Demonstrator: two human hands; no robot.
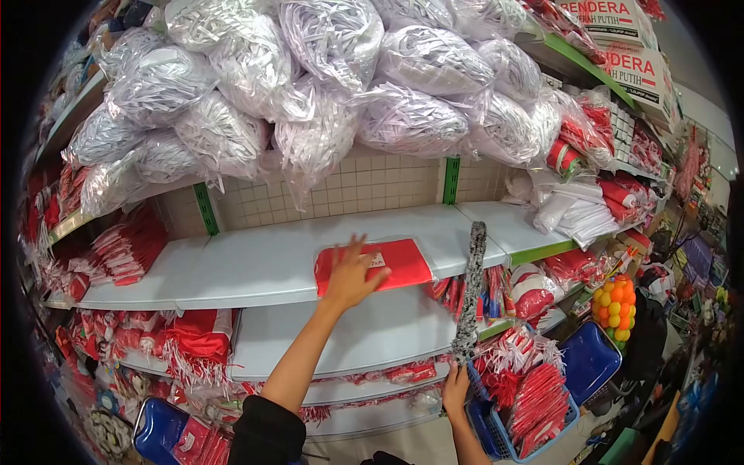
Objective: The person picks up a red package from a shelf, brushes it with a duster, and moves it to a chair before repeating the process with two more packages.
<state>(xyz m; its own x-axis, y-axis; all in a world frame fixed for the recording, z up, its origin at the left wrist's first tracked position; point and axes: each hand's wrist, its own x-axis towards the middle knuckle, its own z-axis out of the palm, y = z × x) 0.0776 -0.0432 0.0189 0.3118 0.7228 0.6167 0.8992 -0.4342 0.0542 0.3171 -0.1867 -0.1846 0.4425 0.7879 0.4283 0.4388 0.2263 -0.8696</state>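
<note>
My left hand (353, 277), fingers spread, lies over a flat red packet (407, 262) with a white label, on the bare middle shelf (256, 260). The packet sits at the shelf's front edge, wrapped in clear plastic. Lower right, my right hand (456, 390) is closed round the lower end of a long grey fluffy duster (470, 287), which points upward past the shelf edge. Beside that hand is a blue basket (572, 418) filled with red packets (540, 403) and red-and-white tasselled bundles (518, 356).
Clear bags of white shredded strips (333, 39) overhang the shelf from above. Stacked red packets (128, 252) lie at its left end, white wrapped packs (577, 209) at the right. Lower shelves hold red and white goods (201, 341). A blue stool-like item (590, 356) stands at right.
</note>
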